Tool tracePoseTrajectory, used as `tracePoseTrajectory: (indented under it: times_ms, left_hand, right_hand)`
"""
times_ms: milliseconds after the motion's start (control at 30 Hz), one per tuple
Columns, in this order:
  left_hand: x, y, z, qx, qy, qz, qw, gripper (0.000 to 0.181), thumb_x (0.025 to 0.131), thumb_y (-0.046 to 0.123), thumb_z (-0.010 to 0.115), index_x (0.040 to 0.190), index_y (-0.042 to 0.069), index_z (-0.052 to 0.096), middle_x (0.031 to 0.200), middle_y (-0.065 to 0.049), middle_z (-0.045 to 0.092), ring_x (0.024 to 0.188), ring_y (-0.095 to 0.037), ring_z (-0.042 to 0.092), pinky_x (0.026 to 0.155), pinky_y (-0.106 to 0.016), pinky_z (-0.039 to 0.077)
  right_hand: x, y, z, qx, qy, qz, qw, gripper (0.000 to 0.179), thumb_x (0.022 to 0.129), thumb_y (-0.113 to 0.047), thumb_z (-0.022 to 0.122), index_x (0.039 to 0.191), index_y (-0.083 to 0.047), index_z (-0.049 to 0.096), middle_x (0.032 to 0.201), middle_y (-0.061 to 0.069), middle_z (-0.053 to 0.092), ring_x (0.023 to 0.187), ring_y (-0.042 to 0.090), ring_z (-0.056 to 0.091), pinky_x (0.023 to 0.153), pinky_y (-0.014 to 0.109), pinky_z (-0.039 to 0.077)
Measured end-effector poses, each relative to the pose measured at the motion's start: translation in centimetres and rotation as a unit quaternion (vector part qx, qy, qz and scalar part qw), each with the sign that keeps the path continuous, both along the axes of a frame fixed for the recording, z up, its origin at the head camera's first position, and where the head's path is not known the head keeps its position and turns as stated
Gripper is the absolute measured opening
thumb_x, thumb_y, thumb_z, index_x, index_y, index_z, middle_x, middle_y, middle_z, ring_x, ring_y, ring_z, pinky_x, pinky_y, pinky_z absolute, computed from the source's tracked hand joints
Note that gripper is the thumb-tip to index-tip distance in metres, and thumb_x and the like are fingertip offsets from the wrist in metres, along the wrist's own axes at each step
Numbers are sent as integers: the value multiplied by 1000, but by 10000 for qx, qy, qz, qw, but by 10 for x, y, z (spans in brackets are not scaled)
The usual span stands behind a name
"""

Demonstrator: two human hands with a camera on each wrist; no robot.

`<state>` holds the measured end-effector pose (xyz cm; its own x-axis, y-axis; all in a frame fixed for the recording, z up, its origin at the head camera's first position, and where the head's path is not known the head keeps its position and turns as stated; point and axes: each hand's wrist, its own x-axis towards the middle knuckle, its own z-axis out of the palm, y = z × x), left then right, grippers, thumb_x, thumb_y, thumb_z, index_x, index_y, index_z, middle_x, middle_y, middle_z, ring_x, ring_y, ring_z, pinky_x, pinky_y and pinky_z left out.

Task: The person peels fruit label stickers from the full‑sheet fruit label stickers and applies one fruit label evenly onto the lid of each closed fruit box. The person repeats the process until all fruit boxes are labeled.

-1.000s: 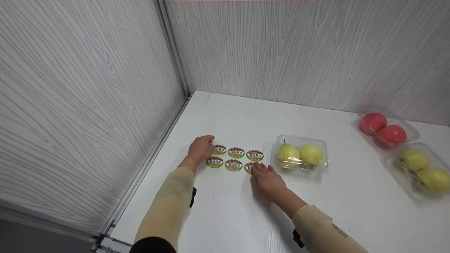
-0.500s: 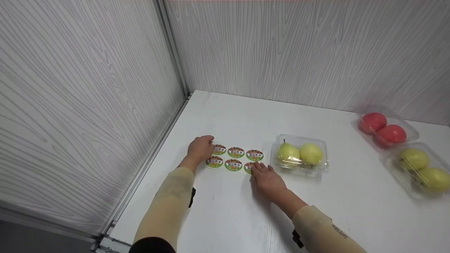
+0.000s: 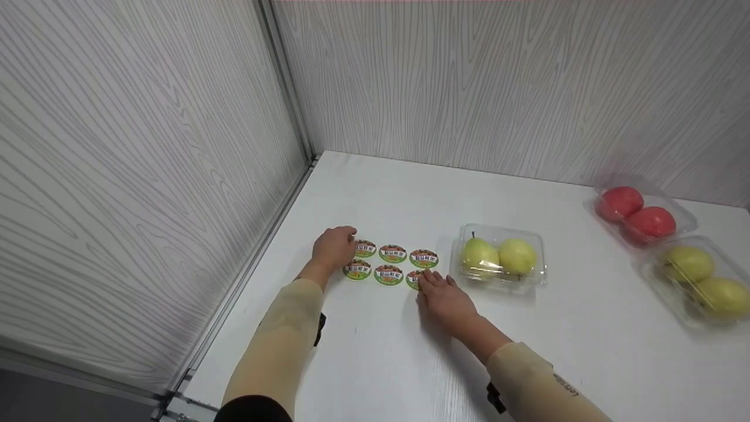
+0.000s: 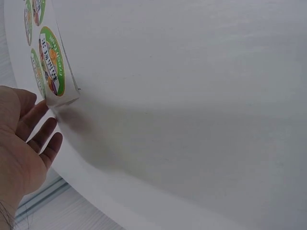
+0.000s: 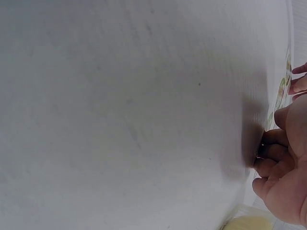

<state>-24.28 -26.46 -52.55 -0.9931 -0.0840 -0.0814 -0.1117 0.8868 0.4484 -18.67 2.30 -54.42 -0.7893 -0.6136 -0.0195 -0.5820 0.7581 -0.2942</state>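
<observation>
A white sheet of several oval fruit stickers [image 3: 389, 274], printed in green and red, lies on the white table. My left hand [image 3: 335, 248] is at its left end, partly covering the stickers there. In the left wrist view, the fingers [image 4: 38, 120] are loosely extended, with one fingertip right at the sheet's edge. From the right, my right hand [image 3: 448, 300] rests its fingertips on the lower right sticker, hiding part of it. Beside that hand stands a clear plastic box [image 3: 533, 281] with two yellow-green pears [image 3: 481, 258] in it.
Two more clear boxes are at the far right. One holds red fruits [image 3: 649, 224], the other yellow-green fruits [image 3: 722, 296]. Wood-grain panels [image 3: 457, 82] rise behind the table [image 3: 375, 363] and along its left side.
</observation>
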Motion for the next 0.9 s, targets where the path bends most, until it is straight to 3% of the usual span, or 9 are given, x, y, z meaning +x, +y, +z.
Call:
tracePoseTrajectory:
  times_ms: [200,467,733,900]
  left_hand:
    - [-2,0,1,171,-30,66,9998,41,107,17,58,146,5,63,136,-14,70,132,-32,62,118,-46,41]
    - [-2,-1,5,1113,-152,425,9928,44,107,25,51,143,4,65,137,-15,68,128,-32,62,111,-47,46]
    - [-3,-5,17,2221,-285,990,9696,51,109,38,47,135,0,69,132,-16,69,128,-33,59,113,-47,44]
    - [-5,-10,25,2903,-575,1295,9464,52,109,38,44,130,-2,69,123,-15,68,113,-28,63,102,-44,51]
  right_hand:
    - [-1,0,0,26,44,30,10000,45,110,-15,55,147,11,54,154,28,51,145,44,49,118,60,36]
    - [0,-1,0,4,-167,-110,9998,45,111,-16,53,148,10,54,156,26,50,147,42,46,121,59,34]
    - [1,-1,0,-7,-49,-89,9999,45,110,-17,54,147,10,55,155,26,51,146,43,48,119,60,35]
    - [1,-1,1,-51,-24,-60,10000,45,110,-16,54,146,11,55,155,27,51,145,44,48,118,60,36]
